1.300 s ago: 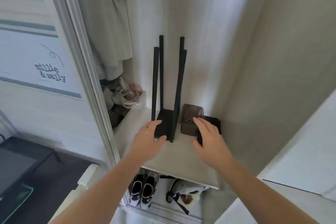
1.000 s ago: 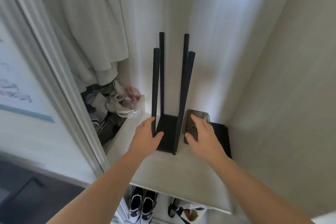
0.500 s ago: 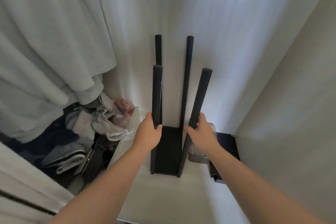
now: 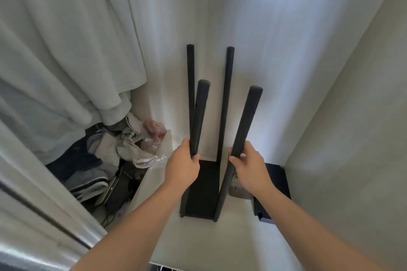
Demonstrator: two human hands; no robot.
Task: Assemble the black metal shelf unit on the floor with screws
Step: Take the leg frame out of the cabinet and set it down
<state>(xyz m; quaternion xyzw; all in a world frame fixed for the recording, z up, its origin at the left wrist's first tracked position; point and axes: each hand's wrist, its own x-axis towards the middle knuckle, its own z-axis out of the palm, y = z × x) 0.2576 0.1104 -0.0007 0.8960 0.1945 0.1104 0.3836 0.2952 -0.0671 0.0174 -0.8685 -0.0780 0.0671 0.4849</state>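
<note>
Black shelf unit (image 4: 203, 191) shows four posts; left hand (image 4: 182, 166) and right hand (image 4: 251, 165) each clasp one.

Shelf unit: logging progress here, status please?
Left hand and right hand each grip a front post. Shelf unit upright on white ledge. Black box close right.

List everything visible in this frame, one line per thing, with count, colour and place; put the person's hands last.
Shelf unit: one, black, four posts pointing up, standing on the white ledge in the corner.
Ledge: one, white, under the unit.
Flat black box: one, right of the unit against the wall.
Small container: one, brownish, mostly hidden behind the right hand.
Hanging garment: one, pale, upper left.
Clothes and shoes pile: mixed dark and white, lower left.
Walls: white.
Left hand: gripping the near left post.
Right hand: gripping the near right post.
</note>
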